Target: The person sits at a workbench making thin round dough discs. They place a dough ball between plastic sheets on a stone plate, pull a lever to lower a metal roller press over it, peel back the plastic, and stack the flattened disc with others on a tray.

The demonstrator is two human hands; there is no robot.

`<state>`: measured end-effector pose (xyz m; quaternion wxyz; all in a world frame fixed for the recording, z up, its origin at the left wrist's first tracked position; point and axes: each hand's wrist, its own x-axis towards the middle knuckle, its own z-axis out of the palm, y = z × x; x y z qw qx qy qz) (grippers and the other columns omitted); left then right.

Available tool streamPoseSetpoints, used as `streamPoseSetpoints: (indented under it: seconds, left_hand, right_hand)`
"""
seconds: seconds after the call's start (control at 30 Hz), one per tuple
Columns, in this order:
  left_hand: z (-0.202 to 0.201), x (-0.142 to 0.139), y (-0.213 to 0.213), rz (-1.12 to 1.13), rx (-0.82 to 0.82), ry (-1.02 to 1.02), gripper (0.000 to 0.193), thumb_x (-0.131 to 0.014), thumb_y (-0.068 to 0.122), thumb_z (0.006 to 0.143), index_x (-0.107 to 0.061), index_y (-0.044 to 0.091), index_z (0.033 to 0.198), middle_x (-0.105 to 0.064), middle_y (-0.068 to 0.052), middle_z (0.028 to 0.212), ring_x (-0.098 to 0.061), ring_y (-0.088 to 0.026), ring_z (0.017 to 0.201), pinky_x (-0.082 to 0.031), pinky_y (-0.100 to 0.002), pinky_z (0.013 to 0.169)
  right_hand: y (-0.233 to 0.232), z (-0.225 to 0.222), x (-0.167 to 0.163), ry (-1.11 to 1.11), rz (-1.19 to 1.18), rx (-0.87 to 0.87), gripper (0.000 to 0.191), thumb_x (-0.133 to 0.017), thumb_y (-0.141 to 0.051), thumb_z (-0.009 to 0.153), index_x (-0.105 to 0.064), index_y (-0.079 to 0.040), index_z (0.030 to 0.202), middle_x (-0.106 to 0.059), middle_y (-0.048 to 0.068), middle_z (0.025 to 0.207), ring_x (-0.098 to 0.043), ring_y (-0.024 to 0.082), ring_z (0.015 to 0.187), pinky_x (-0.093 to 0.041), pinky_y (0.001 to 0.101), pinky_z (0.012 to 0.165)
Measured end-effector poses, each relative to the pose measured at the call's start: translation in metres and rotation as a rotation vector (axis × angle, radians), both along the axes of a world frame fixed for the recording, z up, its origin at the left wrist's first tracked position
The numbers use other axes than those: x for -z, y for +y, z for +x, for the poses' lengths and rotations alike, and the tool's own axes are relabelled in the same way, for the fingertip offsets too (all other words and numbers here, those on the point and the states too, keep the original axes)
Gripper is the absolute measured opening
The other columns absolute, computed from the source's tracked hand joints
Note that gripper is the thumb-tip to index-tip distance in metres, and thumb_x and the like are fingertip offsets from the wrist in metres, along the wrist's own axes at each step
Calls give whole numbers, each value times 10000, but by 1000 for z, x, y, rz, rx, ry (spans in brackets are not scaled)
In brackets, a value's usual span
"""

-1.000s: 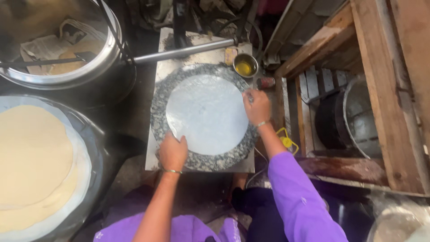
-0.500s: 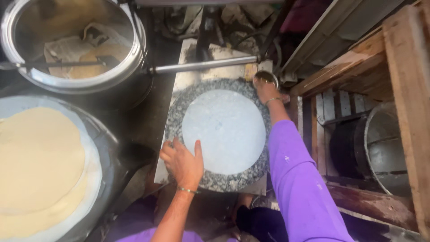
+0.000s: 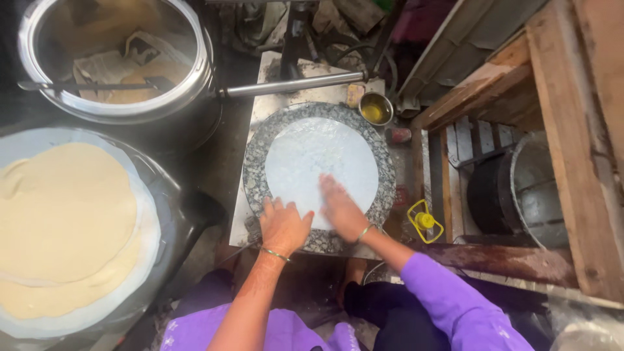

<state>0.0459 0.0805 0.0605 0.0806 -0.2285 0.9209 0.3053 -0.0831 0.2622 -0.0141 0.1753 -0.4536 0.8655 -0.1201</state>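
Note:
A round speckled stone board (image 3: 257, 153) lies on a metal base, with a thin white round sheet (image 3: 312, 156) spread over it. My left hand (image 3: 283, 227) rests flat on the board's near rim, fingers touching the sheet's near edge. Beside it, my right hand (image 3: 340, 209) lies flat on the sheet's near right part, fingers spread. Neither hand holds anything. A small metal cup of yellow oil (image 3: 375, 108) stands at the board's far right.
A large pan (image 3: 166, 208) at the left carries stacked pale flatbreads (image 3: 62, 214). A big steel pot (image 3: 195, 71) sits at the far left, with a steel rod (image 3: 286, 85) lying beyond the board. Wooden frames (image 3: 572, 162), a dark pot (image 3: 513, 188) and a yellow-capped bottle (image 3: 422, 221) are at the right.
My right hand came back from the board's far right edge to the sheet's near side. My left hand shifted right along the near rim.

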Motion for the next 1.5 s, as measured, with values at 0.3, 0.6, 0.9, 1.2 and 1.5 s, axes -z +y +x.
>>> streamPoseSetpoints:
  seconds: [0.3,0.6,0.9,1.2,1.5]
  left_hand:
    - [8,13,-25,-117,-94,176,642,-698,428,892,-580,-56,1296,-538,-345,1365,-455,-521,1320,-400,-600,1115]
    - [17,50,-70,-251,28,157,610,-638,459,987,-623,-82,1269,-630,-298,1320,-537,-483,1309,-423,-610,1118]
    - [45,52,-50,-148,146,362,640,-711,420,994,-617,-145,1278,-619,-396,1290,-543,-555,1245,-423,-598,1052]
    - [65,45,18,-180,206,565,390,-723,230,962,-681,-66,1212,-647,-318,1184,-576,-484,1221,-442,-541,1066]
    - [98,31,93,-132,468,737,238,-738,109,976,-690,-20,1170,-672,-255,1221,-593,-423,1213,-450,-505,1132]
  right_hand:
    - [-111,-59,11,289,-225,196,751,-437,-368,1076,-155,80,1609,-149,285,1697,-134,380,1595,-112,495,1293]
    - [4,25,-31,314,116,284,869,-415,-543,1011,-128,0,1625,-57,143,1711,-62,296,1575,-71,554,1236]
    - [221,80,-93,135,-344,894,516,-573,-476,965,-591,-106,1324,-553,171,1249,-527,341,1145,-447,459,956]
    - [500,313,-173,380,59,1036,214,-730,-237,851,-743,-81,998,-720,152,967,-664,371,966,-537,502,846]
    - [579,387,-187,411,141,1197,426,-817,-334,771,-694,-91,1098,-679,103,1095,-595,316,1109,-509,453,926]
